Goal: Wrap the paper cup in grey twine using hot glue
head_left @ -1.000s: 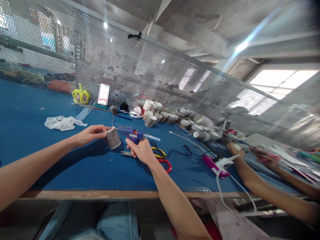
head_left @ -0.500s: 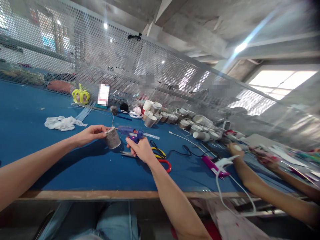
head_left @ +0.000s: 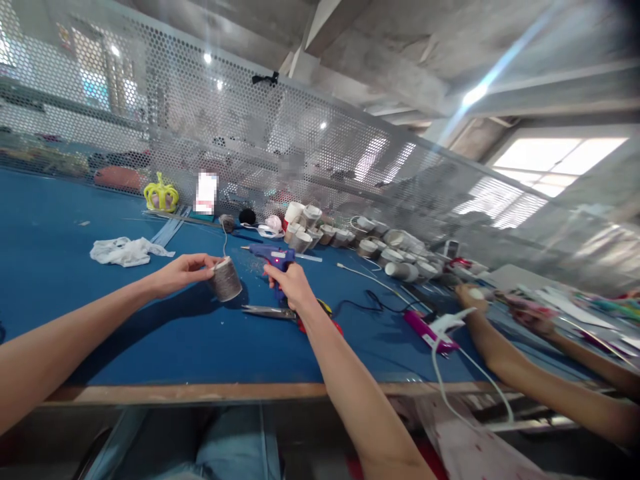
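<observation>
Head view:
- Glue gun (head_left: pixel 273 255), blue, red indicator glowing: having just backed away from the cup, its nozzle is now pointing left across a gap above the rim; a clear glue stick (head_left: pixel 309 257) is jutting from its rear.
- Right hand (head_left: pixel 294 285), one: curling closed about the gun's handle, gripping it firmly.
- Cup (head_left: pixel 227 283), grey, cord-wrapped: hanging slightly tilted from the left hand near the table's middle; whether its base is touching the blue tabletop (head_left: pixel 165 360) is not showing.
- Left hand (head_left: pixel 189 270), one: staying in place, pinching the cup's rim between thumb and fingers, barely parted.
- Cord (head_left: pixel 225 241), grey: running from the rim back to a small yarn ball (head_left: pixel 227 223).
- Scissors (head_left: pixel 270 312): lying beneath the right wrist, blades now showing more fully.
- Finished-looking cups (head_left: pixel 300 241), clustered: standing and lying along the mesh partition (head_left: pixel 340 153).
- Bearing on the work: the nozzle, being apart, is presumably applying no glue at present; the rim is lying unobstructed by the gun.
</observation>
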Action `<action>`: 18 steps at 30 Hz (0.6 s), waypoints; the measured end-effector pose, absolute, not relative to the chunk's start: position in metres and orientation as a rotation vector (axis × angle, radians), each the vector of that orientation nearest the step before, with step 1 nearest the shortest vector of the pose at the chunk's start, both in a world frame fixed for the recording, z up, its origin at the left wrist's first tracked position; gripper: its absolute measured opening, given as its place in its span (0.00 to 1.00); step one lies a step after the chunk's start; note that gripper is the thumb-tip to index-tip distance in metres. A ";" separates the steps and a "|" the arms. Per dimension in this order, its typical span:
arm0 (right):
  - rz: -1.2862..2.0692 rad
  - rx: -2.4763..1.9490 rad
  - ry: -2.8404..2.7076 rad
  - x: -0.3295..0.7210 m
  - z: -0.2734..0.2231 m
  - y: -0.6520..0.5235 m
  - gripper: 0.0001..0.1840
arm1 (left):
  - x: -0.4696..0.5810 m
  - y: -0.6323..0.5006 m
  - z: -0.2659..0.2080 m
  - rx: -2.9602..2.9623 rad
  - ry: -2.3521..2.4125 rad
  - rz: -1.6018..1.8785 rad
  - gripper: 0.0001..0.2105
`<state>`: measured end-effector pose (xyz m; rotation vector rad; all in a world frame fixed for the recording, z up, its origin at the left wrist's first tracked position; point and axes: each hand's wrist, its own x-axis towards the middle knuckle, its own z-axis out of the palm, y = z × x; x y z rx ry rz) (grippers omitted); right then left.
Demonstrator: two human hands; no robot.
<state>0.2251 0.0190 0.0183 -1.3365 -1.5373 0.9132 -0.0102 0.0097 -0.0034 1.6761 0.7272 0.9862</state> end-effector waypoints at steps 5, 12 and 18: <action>0.824 -1.553 -1.547 0.233 0.014 0.050 0.14 | -0.010 0.006 0.005 1.826 0.766 0.934 0.11; 0.825 -1.725 -1.609 0.224 -0.008 0.071 0.21 | -0.012 0.002 0.011 2.144 0.804 0.833 0.10; 0.581 -1.838 -1.631 0.214 -0.002 0.065 0.19 | -0.011 -0.003 0.015 2.336 0.740 0.753 0.09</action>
